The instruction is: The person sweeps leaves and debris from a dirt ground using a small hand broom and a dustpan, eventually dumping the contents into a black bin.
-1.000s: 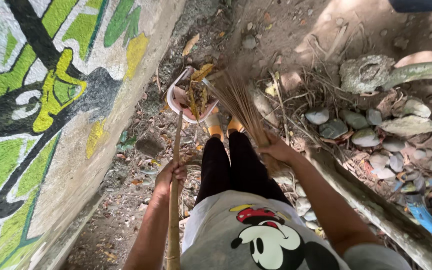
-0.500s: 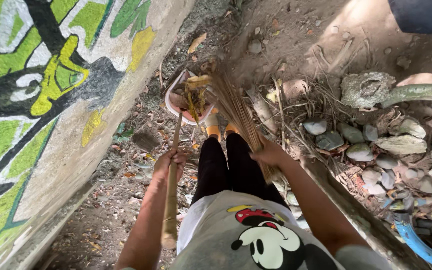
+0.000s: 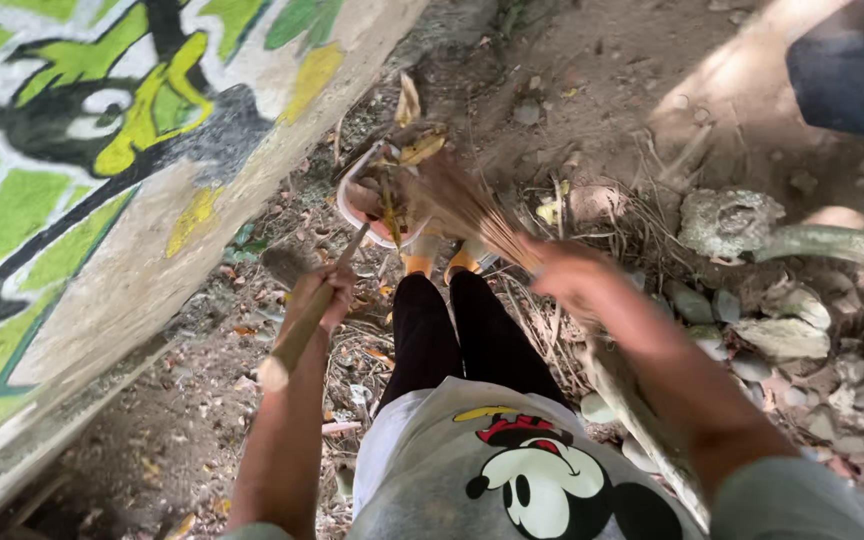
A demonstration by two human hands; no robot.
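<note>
No packages, labels, signs or screens are in view.

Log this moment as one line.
left hand: grips dustpan handle | right hand: grips broom | dustpan: holds leaves, by wall

Soft, shaded daylight covers most of the scene, with no hard glare. A sunlit patch brightens the bare dirt ground (image 3: 752, 90) at the upper right, paling its colour. The right hand (image 3: 577, 280) and the twig broom (image 3: 467, 205) it grips are smeared by motion blur. The left hand (image 3: 320, 297) and the painted wall (image 3: 102, 170) look fairly sharp. Lines bend slightly towards the edges.
</note>
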